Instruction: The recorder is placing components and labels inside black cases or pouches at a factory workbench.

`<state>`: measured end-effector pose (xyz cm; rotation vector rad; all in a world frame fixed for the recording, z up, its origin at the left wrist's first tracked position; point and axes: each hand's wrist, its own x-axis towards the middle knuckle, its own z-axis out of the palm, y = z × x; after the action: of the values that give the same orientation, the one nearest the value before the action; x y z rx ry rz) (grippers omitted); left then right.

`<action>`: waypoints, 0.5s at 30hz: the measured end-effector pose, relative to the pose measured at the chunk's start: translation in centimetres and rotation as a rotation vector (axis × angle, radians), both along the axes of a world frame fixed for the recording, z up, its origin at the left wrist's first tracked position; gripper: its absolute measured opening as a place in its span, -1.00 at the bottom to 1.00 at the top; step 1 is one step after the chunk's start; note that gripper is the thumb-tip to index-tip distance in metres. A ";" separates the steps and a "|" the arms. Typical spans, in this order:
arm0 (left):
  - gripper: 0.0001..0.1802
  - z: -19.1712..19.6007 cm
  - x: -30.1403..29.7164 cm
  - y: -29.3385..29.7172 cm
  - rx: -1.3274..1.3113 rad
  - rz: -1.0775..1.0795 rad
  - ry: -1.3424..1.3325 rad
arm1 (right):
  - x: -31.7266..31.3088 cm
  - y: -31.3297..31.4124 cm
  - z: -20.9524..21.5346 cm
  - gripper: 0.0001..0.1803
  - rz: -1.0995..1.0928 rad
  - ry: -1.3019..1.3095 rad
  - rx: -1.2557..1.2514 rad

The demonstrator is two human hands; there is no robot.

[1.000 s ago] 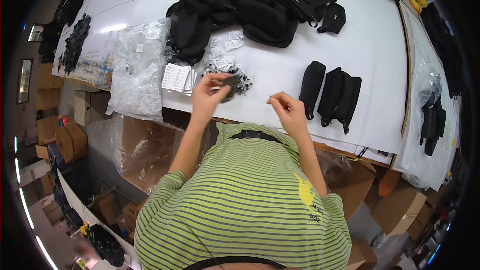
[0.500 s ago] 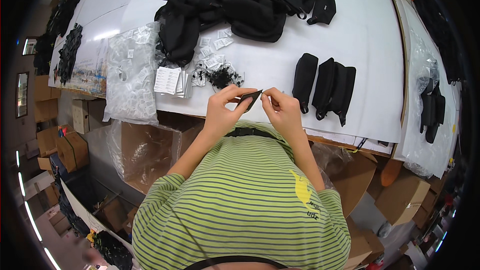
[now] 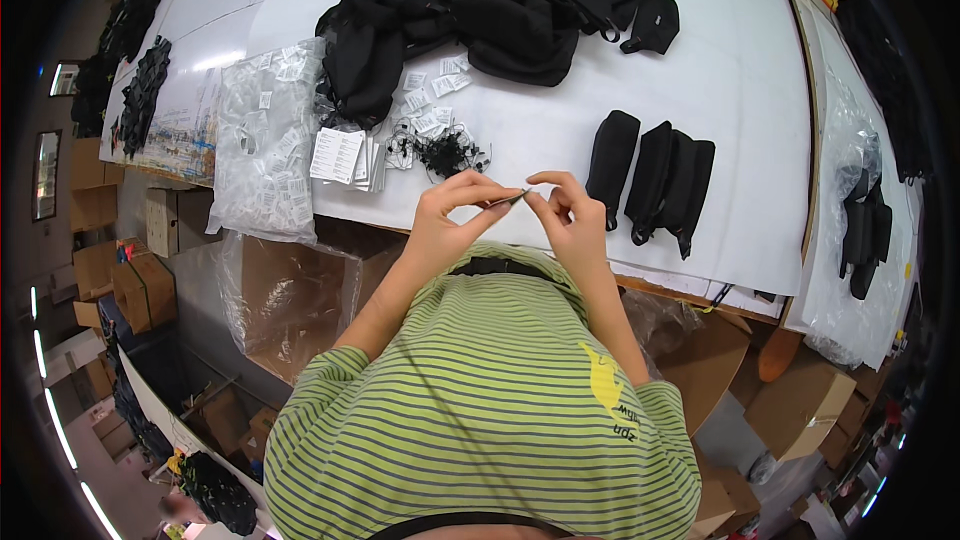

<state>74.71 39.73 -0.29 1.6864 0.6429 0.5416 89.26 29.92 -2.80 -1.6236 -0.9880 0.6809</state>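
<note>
Close to my body, above the table's front edge, my left hand [image 3: 453, 217] pinches a small dark tag [image 3: 513, 199] between thumb and fingers. The tag is thin and seen nearly edge-on. My right hand [image 3: 572, 222] meets its pointed corner with the thumb, the index finger arched above and the other fingers curled; whether a string is in that grip is too small to tell. Just beyond my hands lies a tangle of black strings [image 3: 446, 153]. Beside it is a stack of white printed cards [image 3: 340, 156], with loose small white packets [image 3: 436, 118] behind.
A heap of black fabric bags [image 3: 515, 30] covers the far middle of the white table [image 3: 540, 125]. Several slim black pouches [image 3: 612, 160] lie to the right. A clear plastic bag of white packets [image 3: 262, 150] lies at left. Cardboard boxes [image 3: 800, 400] stand below.
The tag has tilted from showing its dark face to nearly edge-on. My right index finger has lifted and arched away from the thumb, which now meets the tag's corner.
</note>
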 end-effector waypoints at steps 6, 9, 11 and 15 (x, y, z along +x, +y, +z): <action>-0.78 -1.6 0.0 0.7 -0.525 -0.166 -0.028 | 0.5 -0.9 -0.4 -0.89 0.110 0.274 -0.005; -0.82 -2.6 0.2 0.8 -0.601 -0.220 0.072 | 0.7 -0.8 -0.9 -0.87 0.141 0.220 -0.041; -0.84 -3.2 0.3 1.0 -0.559 -0.236 0.108 | 1.0 -0.7 -1.3 -0.87 0.195 0.244 -0.021; -0.88 -3.6 1.6 1.7 -0.470 -0.171 -0.040 | 2.4 0.0 -1.9 -0.84 0.226 0.729 -0.119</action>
<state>76.31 41.40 -3.86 1.2683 0.5406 0.2727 91.64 29.91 -4.72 -1.2082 -0.5935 1.3833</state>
